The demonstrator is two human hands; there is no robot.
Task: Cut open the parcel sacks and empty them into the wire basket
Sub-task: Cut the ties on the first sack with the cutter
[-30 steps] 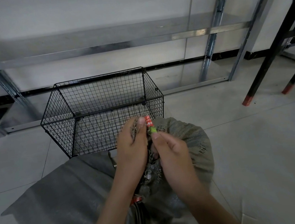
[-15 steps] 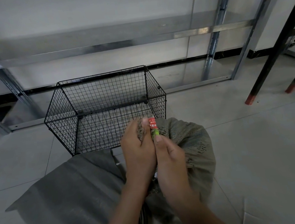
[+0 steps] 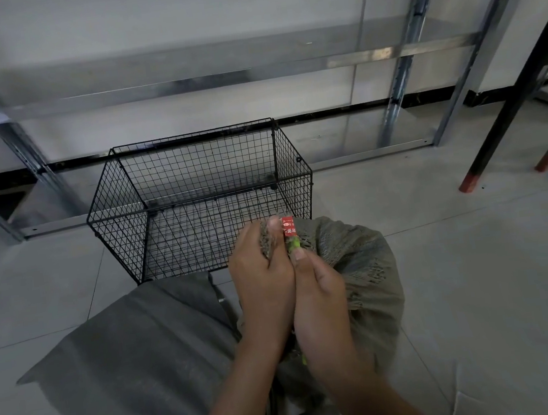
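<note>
Parcel sack (image 3: 359,266), the greenish woven one, sits on the floor (image 3: 480,268) right in front of you, just near of the black wire basket (image 3: 194,189). Your left hand (image 3: 262,277) has its grip closed tight on the bunched neck of the sack, thumb up top. Your right hand (image 3: 321,291) is pressed right against it, grip pinched shut on a small red and green cutter (image 3: 289,234) poking up at the neck. A flat grey sack (image 3: 139,355) lies to the left. Basket looks empty, metal shelving (image 3: 215,76) behind it.
</note>
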